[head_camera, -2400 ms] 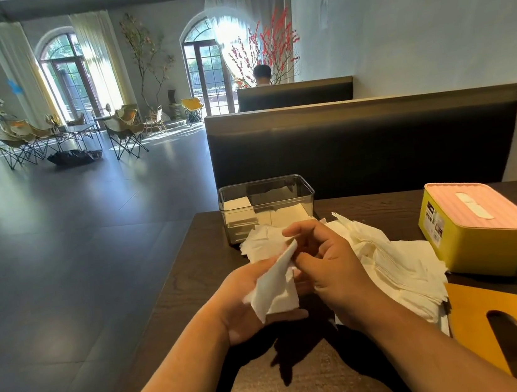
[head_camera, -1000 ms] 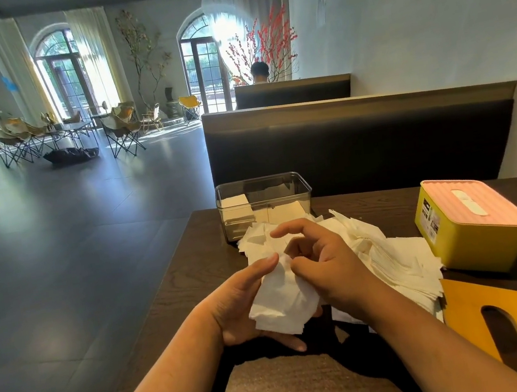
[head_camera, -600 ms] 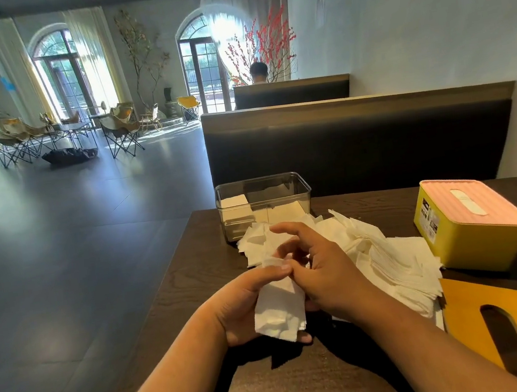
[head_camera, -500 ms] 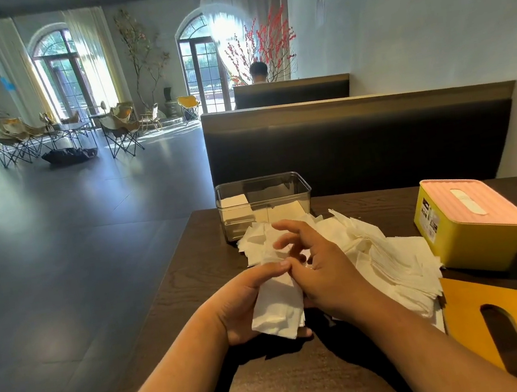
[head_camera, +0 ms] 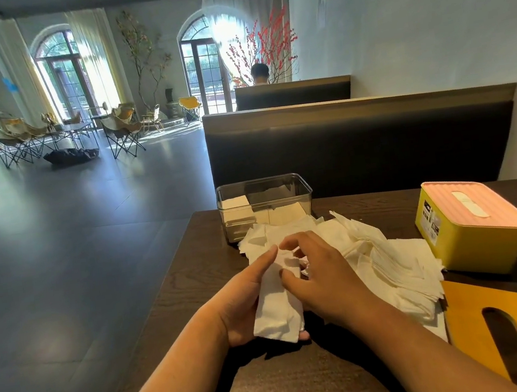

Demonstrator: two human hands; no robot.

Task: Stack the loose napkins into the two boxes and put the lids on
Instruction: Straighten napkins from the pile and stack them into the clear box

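Head view: napkin (head_camera: 277, 311) held above desk (head_camera: 193, 286).
Holds folded napkin in left grip (head_camera: 241, 300), curled round it; pinches its top edge with right grip (head_camera: 323, 272). Behind, loose pile (head_camera: 384, 264) against open clear box (head_camera: 262, 183); rightward, yellow box (head_camera: 473, 243) under pink lid (head_camera: 495, 207).

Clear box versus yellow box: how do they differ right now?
The clear box is see-through and has no lid on; the yellow box is opaque and wears a pink lid. Inside the clear box stacked napkins show; the yellow box's contents are hidden. The clear box stands behind the napkin pile, the yellow box to its right. Both sit upright on the table.
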